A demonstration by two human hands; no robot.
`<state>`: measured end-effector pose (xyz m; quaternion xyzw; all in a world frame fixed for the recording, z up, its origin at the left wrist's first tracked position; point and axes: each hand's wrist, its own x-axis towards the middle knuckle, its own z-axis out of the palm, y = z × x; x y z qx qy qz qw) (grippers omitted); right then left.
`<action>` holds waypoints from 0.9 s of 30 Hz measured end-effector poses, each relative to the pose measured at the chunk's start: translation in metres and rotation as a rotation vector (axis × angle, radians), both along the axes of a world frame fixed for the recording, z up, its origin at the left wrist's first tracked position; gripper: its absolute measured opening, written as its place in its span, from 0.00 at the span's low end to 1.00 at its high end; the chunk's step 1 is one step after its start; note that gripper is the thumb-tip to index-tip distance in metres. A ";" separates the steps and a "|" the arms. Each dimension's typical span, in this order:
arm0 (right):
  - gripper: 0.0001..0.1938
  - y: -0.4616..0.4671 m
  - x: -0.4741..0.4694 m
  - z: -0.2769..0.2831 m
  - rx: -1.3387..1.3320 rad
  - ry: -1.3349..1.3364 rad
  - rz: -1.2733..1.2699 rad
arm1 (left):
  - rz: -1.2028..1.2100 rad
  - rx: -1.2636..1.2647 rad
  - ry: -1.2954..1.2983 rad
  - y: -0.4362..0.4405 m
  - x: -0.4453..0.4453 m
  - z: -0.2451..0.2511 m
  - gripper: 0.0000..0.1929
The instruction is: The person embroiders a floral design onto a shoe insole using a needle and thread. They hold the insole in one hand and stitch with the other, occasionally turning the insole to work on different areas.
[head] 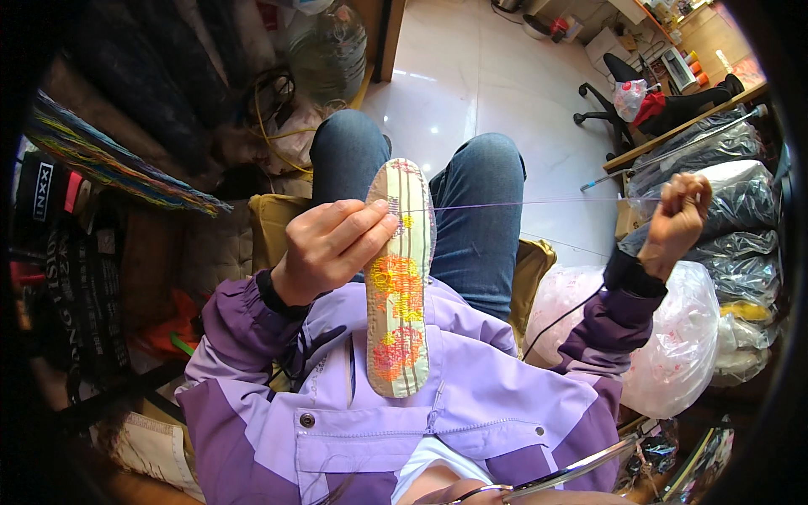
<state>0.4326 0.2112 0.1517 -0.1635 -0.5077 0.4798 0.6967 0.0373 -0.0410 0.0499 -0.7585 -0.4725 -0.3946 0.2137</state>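
My left hand [341, 243] pinches the left edge of a striped cloth insole [399, 372], thumb hidden behind it. The insole stands lengthwise over my lap, its face towards me. Yellow, orange and pink stitches [399, 287] cover its middle and lower part, with small purple and yellow stitches near my fingertips. From there a thin purple thread [524, 203] runs taut to the right. At its far end, out beyond my knee, my right hand [680, 211] is closed on the thread. Whether a needle sits in those fingers cannot be made out.
A bundle of coloured threads [126, 158] hangs at the left. A large water bottle [328, 53] stands behind my knee. White plastic bags [669, 341] bulge below my right forearm, beside plastic-wrapped goods [738, 196] on the right. An office chair [606, 113] stands on the tiled floor [435, 69].
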 end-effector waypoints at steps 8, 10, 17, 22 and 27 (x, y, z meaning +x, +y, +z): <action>0.09 0.025 0.113 0.019 0.212 -0.189 -0.618 | 0.017 0.019 0.012 -0.003 -0.006 -0.002 0.15; 0.10 0.026 0.123 0.017 0.261 -0.233 -0.814 | 0.016 0.018 0.015 -0.005 -0.009 -0.002 0.15; 0.09 0.040 0.117 -0.012 0.125 -0.215 -0.912 | -0.015 -0.108 -0.291 0.002 -0.012 0.003 0.12; 0.05 0.013 0.024 -0.036 -0.028 -0.426 -0.549 | -0.219 -0.734 -1.329 -0.001 0.000 0.029 0.09; 0.09 -0.086 -0.097 -0.061 0.045 -0.721 0.202 | -0.428 -1.069 -1.550 -0.011 0.018 0.063 0.11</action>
